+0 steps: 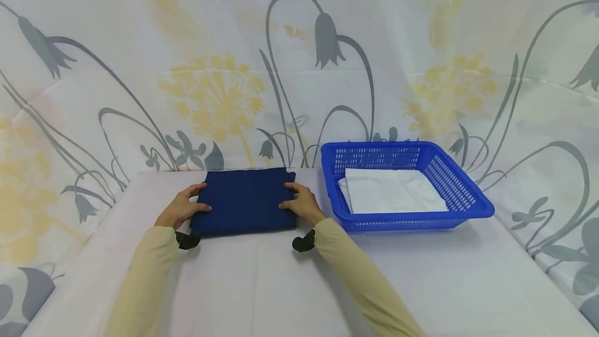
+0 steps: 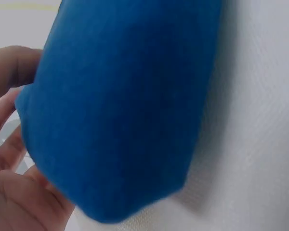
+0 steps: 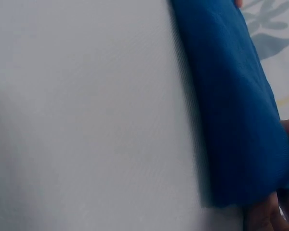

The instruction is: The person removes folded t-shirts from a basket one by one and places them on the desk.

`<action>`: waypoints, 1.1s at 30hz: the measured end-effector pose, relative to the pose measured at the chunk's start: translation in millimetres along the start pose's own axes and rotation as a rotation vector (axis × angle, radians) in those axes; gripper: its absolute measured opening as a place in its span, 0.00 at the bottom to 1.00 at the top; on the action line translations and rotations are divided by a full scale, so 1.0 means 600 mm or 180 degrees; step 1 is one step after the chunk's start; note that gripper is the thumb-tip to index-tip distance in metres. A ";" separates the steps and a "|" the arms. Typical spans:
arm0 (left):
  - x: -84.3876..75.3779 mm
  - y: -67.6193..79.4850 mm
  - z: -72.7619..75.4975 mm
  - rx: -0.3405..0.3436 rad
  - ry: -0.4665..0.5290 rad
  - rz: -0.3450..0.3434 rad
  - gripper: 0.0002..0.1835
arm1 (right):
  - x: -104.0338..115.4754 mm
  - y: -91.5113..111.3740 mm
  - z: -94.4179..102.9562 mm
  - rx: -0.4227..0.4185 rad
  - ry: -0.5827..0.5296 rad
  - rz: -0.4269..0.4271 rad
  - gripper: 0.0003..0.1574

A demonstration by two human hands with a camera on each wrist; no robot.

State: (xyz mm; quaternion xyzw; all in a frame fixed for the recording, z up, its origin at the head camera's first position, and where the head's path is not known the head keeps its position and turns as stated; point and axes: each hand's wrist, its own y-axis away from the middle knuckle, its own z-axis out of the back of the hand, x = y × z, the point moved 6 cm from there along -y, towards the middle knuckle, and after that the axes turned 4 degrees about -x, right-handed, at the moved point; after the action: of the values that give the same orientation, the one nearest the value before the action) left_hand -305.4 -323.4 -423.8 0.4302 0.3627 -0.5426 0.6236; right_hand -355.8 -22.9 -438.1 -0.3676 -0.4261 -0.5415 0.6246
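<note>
A folded navy blue cloth (image 1: 245,202) forms a flat rectangle on the table, looking brighter blue in both wrist views. My left hand (image 1: 180,208) grips its left side, thumb and fingertips at the edge. At the opposite side my right hand (image 1: 304,205) holds the cloth, with the thumb on top and a finger near the far right corner. In the left wrist view the thick folded end of the cloth (image 2: 125,115) hides part of the fingers. From the right wrist, the cloth (image 3: 231,106) shows its near side along the tabletop, and fingers sit at its end.
A blue plastic basket (image 1: 407,220) with perforated walls stands to the right of the navy cloth. Folded white cloth (image 1: 393,191) lies inside it. White fabric covers the table (image 1: 224,290). A flower-patterned curtain (image 1: 299,92) hangs behind and along the sides.
</note>
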 end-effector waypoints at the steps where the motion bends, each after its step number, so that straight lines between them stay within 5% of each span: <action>1: -0.002 0.000 0.000 -0.0018 -0.0078 -0.0021 0.44 | 0.001 0.000 0.001 -0.0013 0.0017 0.0019 0.42; 9: -0.011 0.004 0.005 -0.0291 -0.0890 -0.0117 0.40 | 0.014 0.005 0.007 -0.0038 0.0570 0.0516 0.37; 15: -0.025 0.005 0.006 -0.0613 -0.1507 -0.0615 0.35 | 0.031 0.014 0.010 -0.0108 0.1050 0.0852 0.34; 25: -0.047 0.018 -0.001 -0.0820 -0.1879 -0.1023 0.25 | 0.056 0.027 0.008 -0.0181 0.2283 0.1068 0.30; 33: -0.056 0.031 -0.001 -0.0849 -0.2051 -0.0781 0.24 | 0.076 0.041 0.008 -0.0103 0.2575 0.1368 0.29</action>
State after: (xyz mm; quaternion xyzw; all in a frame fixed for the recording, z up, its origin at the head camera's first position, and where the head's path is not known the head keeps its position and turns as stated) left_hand -292.0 -309.8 -390.2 0.1055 0.2642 -0.6689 0.6867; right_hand -330.0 -31.7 -393.9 -0.2164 -0.0536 -0.5062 0.8331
